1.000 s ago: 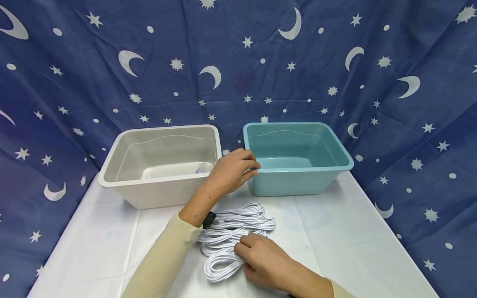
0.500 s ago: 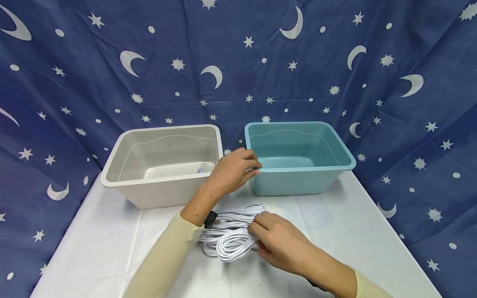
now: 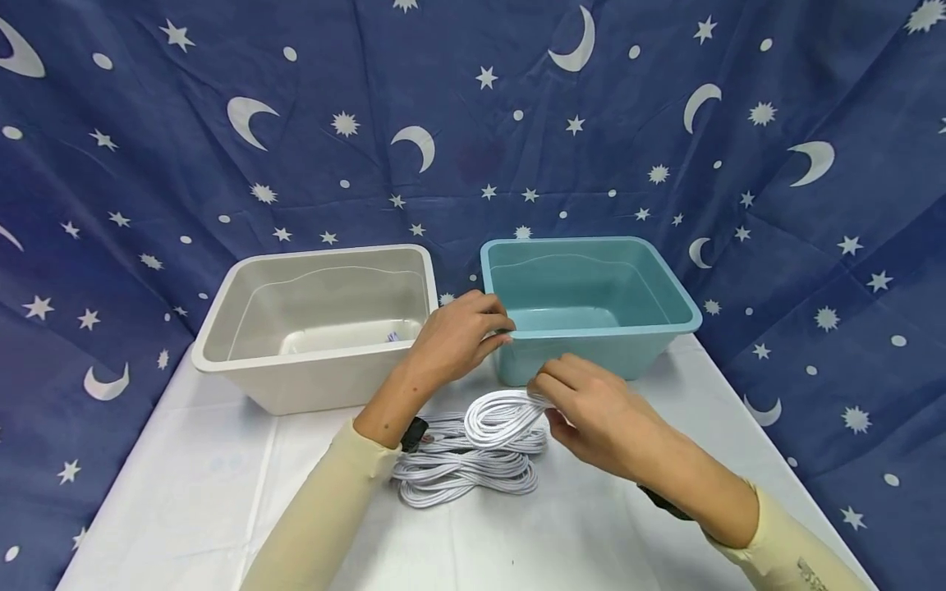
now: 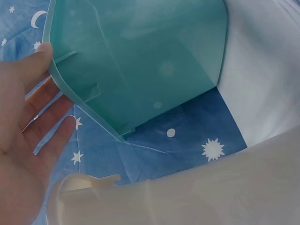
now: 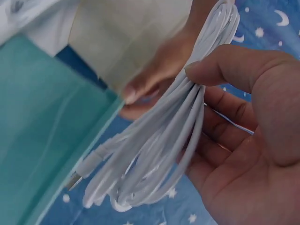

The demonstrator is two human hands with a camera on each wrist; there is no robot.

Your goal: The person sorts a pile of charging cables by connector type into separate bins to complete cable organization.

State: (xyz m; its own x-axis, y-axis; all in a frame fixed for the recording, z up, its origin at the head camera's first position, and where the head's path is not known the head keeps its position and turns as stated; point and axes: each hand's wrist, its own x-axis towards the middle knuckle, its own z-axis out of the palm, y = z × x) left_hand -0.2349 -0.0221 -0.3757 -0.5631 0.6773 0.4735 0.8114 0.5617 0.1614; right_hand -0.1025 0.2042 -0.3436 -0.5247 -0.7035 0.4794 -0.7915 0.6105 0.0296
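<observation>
Nearest, a pale yellow left sleeve and right sleeve reached in over a white tablecloth, a black strap round the right wrist. Next lay a pile of white cables, looped in bundles, on the cloth between the two forearms. Above its far right part, the right hand held up a white cable coil, thumb and fingers clamped on its gathered middle; the right wrist view showed a metal-tipped plug at one end. The coil was in front of a teal bin, outside it. Beyond, the left hand pinched that bin's near left corner at the rim, the other fingers spread apart. To the left stood a grey bin with a small purplish item inside, too small to make out. Behind both bins hung a blue cloth printed with moons and stars.
</observation>
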